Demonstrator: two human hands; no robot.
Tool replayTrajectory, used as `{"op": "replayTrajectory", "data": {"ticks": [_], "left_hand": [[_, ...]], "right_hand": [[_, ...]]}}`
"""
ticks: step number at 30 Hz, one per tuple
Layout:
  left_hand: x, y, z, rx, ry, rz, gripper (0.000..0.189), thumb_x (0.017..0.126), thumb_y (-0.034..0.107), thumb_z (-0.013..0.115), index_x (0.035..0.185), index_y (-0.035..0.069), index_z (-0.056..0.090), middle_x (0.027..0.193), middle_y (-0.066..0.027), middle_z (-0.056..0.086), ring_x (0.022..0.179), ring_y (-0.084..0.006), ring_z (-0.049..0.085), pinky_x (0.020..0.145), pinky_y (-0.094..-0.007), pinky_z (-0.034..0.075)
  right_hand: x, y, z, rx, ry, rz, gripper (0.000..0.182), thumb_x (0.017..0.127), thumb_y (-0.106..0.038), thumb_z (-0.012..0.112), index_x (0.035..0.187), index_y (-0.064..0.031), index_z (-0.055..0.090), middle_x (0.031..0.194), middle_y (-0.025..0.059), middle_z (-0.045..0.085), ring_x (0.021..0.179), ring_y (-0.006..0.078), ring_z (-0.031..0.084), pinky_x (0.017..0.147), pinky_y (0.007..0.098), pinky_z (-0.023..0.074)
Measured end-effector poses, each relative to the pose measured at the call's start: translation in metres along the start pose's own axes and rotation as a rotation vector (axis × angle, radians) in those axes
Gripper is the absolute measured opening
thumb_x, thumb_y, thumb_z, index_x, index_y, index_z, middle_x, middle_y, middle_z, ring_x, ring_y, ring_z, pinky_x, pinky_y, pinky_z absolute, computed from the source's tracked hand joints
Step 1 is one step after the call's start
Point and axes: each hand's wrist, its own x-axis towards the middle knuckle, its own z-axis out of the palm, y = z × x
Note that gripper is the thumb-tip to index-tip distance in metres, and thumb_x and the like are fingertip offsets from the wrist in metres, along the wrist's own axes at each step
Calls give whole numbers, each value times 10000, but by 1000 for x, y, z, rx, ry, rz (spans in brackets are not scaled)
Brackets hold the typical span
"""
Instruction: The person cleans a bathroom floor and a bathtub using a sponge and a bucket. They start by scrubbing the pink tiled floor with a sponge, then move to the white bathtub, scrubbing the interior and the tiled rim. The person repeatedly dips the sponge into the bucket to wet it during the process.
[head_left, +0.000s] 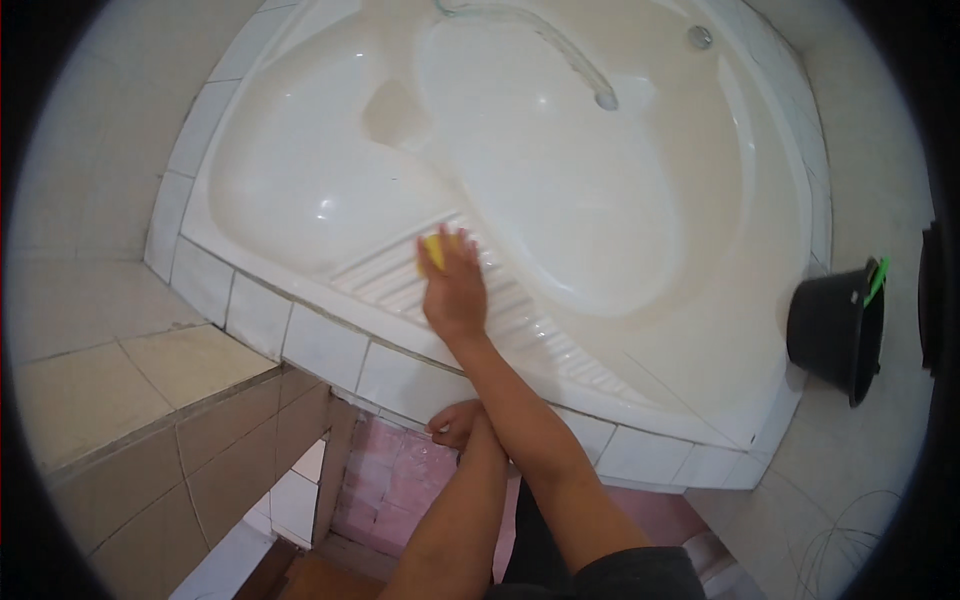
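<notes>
My right hand (454, 289) presses a yellow sponge (433, 253) onto the ribbed ledge (390, 281) of a white corner bathtub (570, 187). The sponge lies under my fingers and is partly hidden by them. My left hand (455, 421) hangs by the tub's tiled front edge, below my right forearm, which crosses over it. Its fingers are curled loosely, and nothing shows in them. A drain stopper or fitting (606, 100) sits in the basin, with a clear hose or stream of water (559, 46) leading to it.
A black plastic bucket (829, 330) with a bright green object (876, 281) on its rim stands at the right. White tiles (322, 337) border the tub. A tiled ledge (150, 382) juts in at the lower left, above pink floor tiles (397, 472). Thin wire or cord (836, 536) shows at lower right.
</notes>
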Motion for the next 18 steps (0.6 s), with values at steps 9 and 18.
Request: {"op": "replayTrajectory", "data": {"ticks": [9, 18], "left_hand": [[4, 4, -11, 138, -178, 43, 525, 851, 439, 420, 1204, 52, 449, 1122, -194, 504, 1017, -373, 484, 877, -494, 374], [-47, 27, -20, 207, -342, 113, 528, 847, 430, 431, 1215, 52, 437, 1133, -194, 495, 1029, -371, 475, 886, -494, 365]], "right_hand": [[-144, 100, -151, -120, -95, 293, 403, 774, -70, 506, 1158, -133, 609, 1225, 160, 531, 1135, 325, 505, 962, 398, 408], [-168, 158, -141, -142, -214, 710, 253, 846, -188, 469, 1064, -92, 553, 894, 139, 612, 791, 321, 601, 641, 461, 479]]}}
